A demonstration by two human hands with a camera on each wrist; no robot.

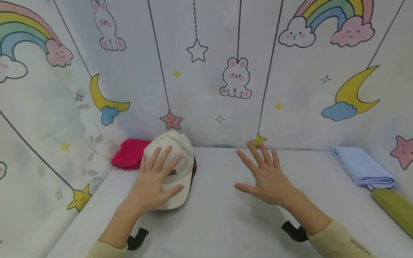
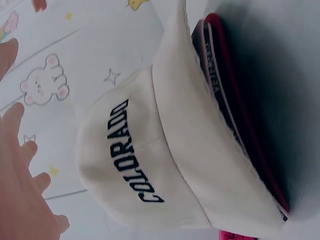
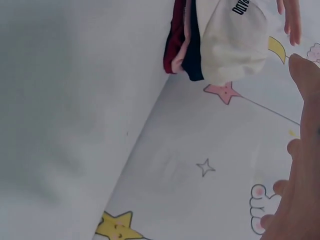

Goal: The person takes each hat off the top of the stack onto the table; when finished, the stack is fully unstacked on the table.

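Note:
A cream baseball cap [image 2: 135, 150] with dark COLORADO lettering rests on top of darker caps [image 2: 235, 120], whose navy, pink and dark red edges show below it. Over the cap in the head view my left hand [image 1: 158, 182] is held with fingers spread, and the left wrist view shows a gap between them. My right hand [image 1: 267, 175] hovers above the white table to the right of the caps, its fingers spread too. Neither hand holds anything.
Folded red cloth [image 1: 131, 154] lies behind the caps at the left. At the right are a folded light blue cloth [image 1: 364, 166] and a green object [image 1: 393, 209], cut off by the frame. A patterned curtain [image 1: 213, 100] borders the white table [image 1: 219, 222]. Black curved pieces [image 1: 295, 231] sit by both wrists.

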